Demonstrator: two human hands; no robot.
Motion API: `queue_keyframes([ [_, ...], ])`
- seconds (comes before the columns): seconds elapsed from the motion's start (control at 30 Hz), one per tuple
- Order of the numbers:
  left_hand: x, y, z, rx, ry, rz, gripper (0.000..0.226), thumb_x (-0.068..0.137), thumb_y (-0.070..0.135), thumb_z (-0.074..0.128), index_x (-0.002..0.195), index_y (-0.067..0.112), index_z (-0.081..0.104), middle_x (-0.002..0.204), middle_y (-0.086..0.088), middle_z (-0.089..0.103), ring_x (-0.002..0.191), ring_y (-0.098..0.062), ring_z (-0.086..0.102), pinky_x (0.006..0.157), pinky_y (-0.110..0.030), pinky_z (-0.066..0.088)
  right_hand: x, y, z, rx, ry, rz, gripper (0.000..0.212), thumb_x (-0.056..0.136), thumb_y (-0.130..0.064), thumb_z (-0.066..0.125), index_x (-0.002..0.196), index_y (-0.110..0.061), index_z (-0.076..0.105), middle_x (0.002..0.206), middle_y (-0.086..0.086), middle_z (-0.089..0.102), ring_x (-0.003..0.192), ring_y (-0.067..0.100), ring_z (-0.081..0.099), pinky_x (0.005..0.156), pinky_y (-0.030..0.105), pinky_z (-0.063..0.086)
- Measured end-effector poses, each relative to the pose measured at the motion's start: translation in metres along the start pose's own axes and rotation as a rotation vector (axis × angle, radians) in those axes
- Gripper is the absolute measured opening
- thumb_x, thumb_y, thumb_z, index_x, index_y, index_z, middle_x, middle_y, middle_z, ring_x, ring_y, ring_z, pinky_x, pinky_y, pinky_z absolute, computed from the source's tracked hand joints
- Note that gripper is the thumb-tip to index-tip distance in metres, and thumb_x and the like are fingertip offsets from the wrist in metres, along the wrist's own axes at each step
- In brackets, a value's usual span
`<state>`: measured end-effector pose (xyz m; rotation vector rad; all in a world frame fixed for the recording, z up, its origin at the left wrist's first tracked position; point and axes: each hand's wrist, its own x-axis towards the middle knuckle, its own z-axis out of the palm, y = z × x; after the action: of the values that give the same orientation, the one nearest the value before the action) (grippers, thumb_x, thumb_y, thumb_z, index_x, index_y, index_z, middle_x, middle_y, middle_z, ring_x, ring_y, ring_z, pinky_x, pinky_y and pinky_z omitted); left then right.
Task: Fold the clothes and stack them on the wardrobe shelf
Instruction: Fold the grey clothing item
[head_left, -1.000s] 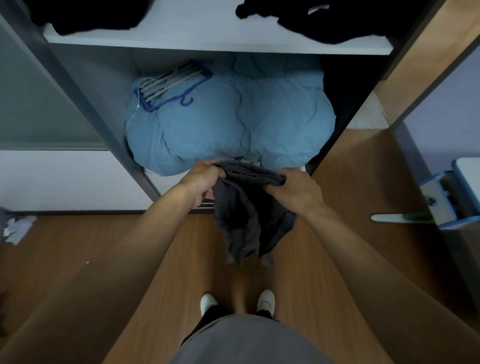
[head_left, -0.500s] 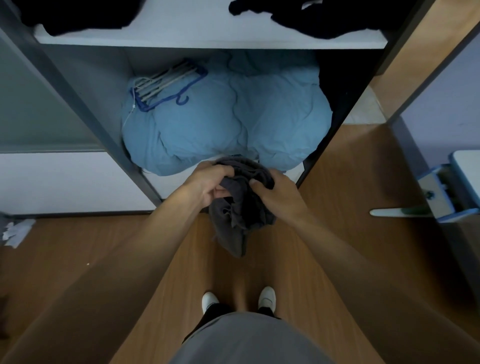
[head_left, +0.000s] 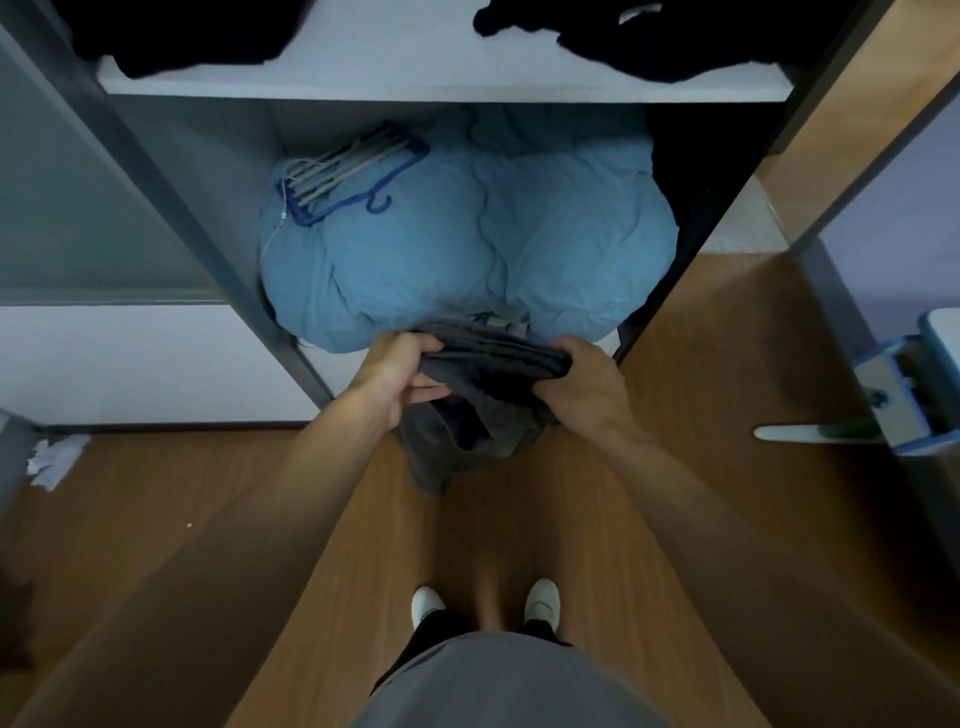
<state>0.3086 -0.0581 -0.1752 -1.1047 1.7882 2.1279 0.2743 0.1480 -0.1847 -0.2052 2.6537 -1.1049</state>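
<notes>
Grey garment (head_left: 467, 415) is in mid-air right now, held up in front of the open wardrobe, over the wooden floor (head_left: 675, 374) and just this side of the blue duvet (head_left: 467, 249) stuffed into the lower compartment. Left-hand grip (head_left: 400, 374) is closed round one end of the top edge and right-hand grip (head_left: 582, 389) is closed round the other, fingers curled into bunched fabric on both sides. What's changed: a second ago the hands were apart with the cloth hanging long below them. Half a second ago they'd come together so it was all bunched into a lump. Now they're apart again, with a band of fabric stretched between them and a shorter, thicker-looking drop underneath. My read is that one fold has just gone in, or else the person has regripped at new spots. It's too dark and crumpled to say which. Either way it looks mid-fold, since the bottom hangs ragged and uneven. Up top, the white wardrobe shelf (head_left: 415, 62) has bare space in the middle, with black clothes (head_left: 182, 36) heaped at its left end and another dark heap (head_left: 649, 36) at the right. I'd guess this piece needs another fold or two before it goes up on that bare middle bit.
</notes>
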Motion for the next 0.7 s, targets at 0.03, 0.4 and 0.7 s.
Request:
queue_keyframes([
  [0.03, -0.001, 0.000, -0.005, -0.007, -0.053, -0.004, 0.023, 0.093, 0.008, 0.052, 0.112, 0.009, 0.065, 0.078, -0.007, 0.073, 0.067, -0.019, 0.072, 0.065, -0.033, 0.061, 0.002, -0.001, -0.002, 0.087, 0.013, -0.002, 0.029, 0.076, -0.008, 0.068, 0.097, -0.028, 0.062, 0.092, -0.006, 0.066, 0.090, 0.015, 0.062, 0.079, 0.031, 0.053],
  [0.4, -0.002, -0.019, -0.030, 0.482, -0.338, 0.323, 0.058, 0.078, -0.002, 0.079, 0.126, 0.020, 0.056, 0.115, 0.002, 0.071, 0.107, -0.011, 0.066, 0.076, -0.009, 0.053, -0.012, -0.015, -0.044, 0.313, -0.279, -0.232, 0.046, 0.075, 0.013, 0.064, 0.104, -0.022, 0.074, 0.099, -0.006, 0.072, 0.089, -0.002, 0.065, 0.081, 0.011, 0.048],
  [0.7, -0.003, -0.034, 0.015, 0.110, -0.317, 0.469, 0.040, 0.078, -0.011, 0.073, 0.114, 0.002, 0.063, 0.097, 0.005, 0.077, 0.091, -0.001, 0.070, 0.086, -0.024, 0.053, -0.012, 0.000, -0.090, 0.529, -0.176, -0.204, 0.051, 0.067, 0.011, 0.058, 0.098, -0.026, 0.076, 0.106, -0.005, 0.075, 0.104, 0.011, 0.068, 0.088, 0.024, 0.054],
])
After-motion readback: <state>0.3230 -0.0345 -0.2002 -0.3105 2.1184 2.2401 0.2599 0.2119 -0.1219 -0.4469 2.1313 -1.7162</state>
